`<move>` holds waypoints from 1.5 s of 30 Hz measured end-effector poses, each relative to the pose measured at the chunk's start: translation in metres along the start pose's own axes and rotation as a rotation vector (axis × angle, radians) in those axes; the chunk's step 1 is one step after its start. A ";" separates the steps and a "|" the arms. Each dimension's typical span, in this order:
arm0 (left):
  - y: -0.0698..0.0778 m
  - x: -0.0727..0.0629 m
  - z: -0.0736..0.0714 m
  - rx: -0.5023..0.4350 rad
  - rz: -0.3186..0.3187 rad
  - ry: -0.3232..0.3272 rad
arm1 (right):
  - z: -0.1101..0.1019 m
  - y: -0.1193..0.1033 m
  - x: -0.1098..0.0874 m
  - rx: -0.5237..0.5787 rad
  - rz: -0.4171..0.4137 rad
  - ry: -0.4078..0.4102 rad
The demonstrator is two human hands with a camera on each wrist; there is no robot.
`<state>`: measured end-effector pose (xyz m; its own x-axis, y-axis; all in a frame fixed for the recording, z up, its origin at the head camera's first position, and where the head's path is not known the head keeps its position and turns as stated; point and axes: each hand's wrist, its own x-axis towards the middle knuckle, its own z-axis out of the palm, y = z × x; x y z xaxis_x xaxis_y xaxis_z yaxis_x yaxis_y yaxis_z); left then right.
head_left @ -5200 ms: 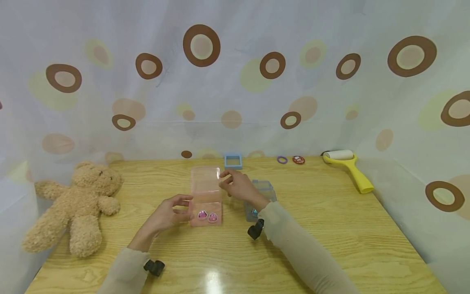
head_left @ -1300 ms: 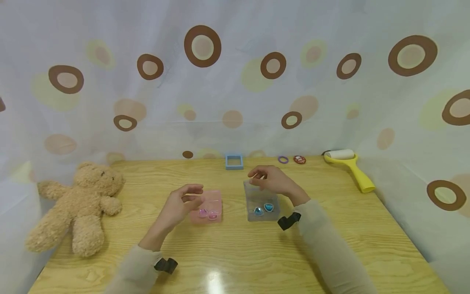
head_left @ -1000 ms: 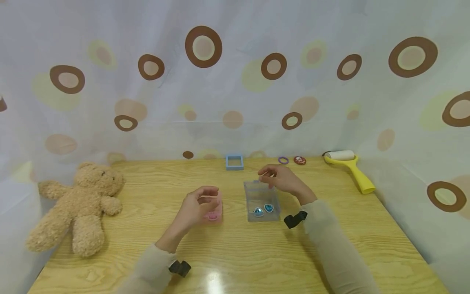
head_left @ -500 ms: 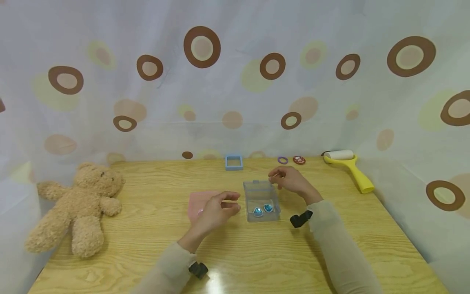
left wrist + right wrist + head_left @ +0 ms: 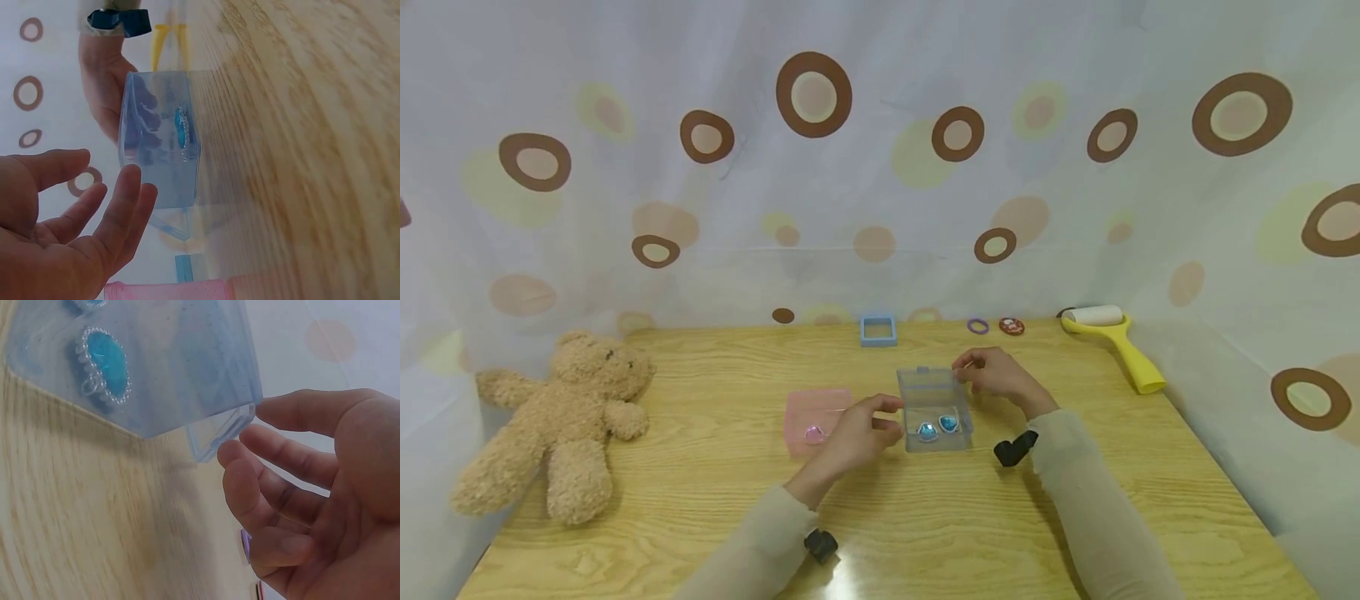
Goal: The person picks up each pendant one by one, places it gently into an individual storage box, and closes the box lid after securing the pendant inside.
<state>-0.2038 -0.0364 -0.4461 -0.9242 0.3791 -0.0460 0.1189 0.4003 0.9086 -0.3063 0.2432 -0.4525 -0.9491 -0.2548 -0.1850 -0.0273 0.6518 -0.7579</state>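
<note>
A clear blue-grey plastic box [image 5: 936,442] stands on the table with its lid [image 5: 925,379] tilted back. Inside lie two blue gem pieces [image 5: 928,432] with beaded silvery borders. My right hand [image 5: 996,372] is at the lid's back right corner, thumb and fingertips right at the edge in the right wrist view. My left hand [image 5: 859,433] reaches toward the box's left side, fingers spread and nothing held; a gap shows between in the left wrist view. Partly behind the left hand is a pink plastic box [image 5: 812,402] with its lid down and a pink gem piece [image 5: 815,433] inside.
On the left lies a teddy bear [image 5: 561,425]. Along the back edge are a blue square frame [image 5: 878,342], a purple ring [image 5: 977,326] and a red badge [image 5: 1011,326]. A yellow-handled lint roller [image 5: 1120,342] is at the right. A patterned curtain [image 5: 880,183] surrounds the table.
The pink box stood open earlier and its lid is now down. My left hand has moved right from it toward the blue-grey box. My right hand has shifted right to that box's lid corner.
</note>
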 end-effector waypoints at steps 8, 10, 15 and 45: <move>-0.001 0.006 0.006 0.025 0.009 -0.003 | 0.001 0.000 -0.001 -0.018 -0.020 -0.009; -0.002 0.007 0.008 0.026 0.010 -0.006 | 0.001 -0.001 -0.001 -0.023 -0.024 -0.008; -0.004 0.009 0.011 0.027 0.013 -0.002 | 0.002 -0.002 -0.001 -0.034 -0.019 -0.006; 0.000 0.014 0.016 0.135 -0.004 0.067 | -0.001 -0.002 0.000 0.090 -0.074 0.050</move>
<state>-0.2109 -0.0175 -0.4534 -0.9466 0.3220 -0.0176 0.1585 0.5122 0.8441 -0.3066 0.2429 -0.4505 -0.9602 -0.2623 -0.0962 -0.0722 0.5655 -0.8216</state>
